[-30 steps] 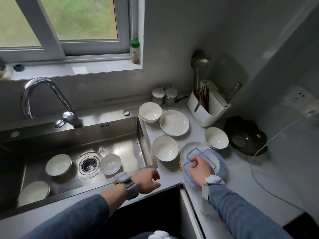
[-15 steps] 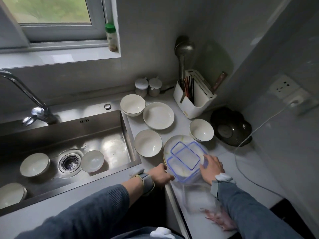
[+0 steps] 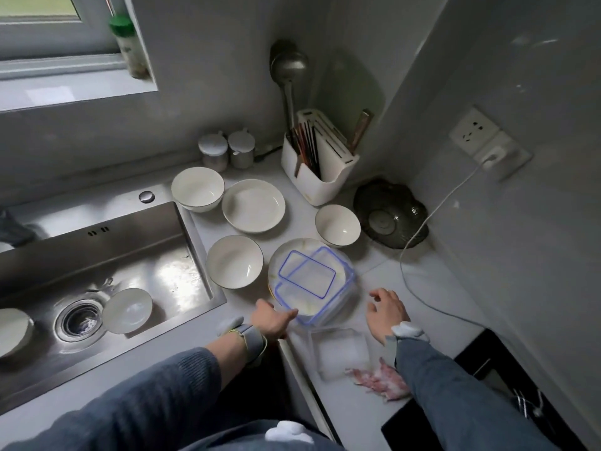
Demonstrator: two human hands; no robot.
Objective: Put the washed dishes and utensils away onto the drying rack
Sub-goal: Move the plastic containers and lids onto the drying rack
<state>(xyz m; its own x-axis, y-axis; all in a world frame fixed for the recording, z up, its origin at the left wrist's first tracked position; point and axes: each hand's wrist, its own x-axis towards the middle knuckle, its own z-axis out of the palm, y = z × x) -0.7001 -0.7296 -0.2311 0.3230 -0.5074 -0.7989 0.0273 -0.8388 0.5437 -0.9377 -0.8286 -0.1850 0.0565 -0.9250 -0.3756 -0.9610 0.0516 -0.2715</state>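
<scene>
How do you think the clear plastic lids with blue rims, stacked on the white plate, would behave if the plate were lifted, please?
The clear plastic lids with blue rims lie loose and askew on the white plate, overhanging its edge, so they would probably slide if it tilts. Being thin plastic, they are likely light and slightly flexible. The left hand touches the near rim; the right hand hovers apart, so one-sided lifting may tip them.

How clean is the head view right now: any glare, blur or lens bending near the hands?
Head view: dim, flat daylight; bright glare on the sink floor; left hand and right hand slightly motion-blurred; wide-angle bending tilts the walls and the window sill toward the edges.
</scene>
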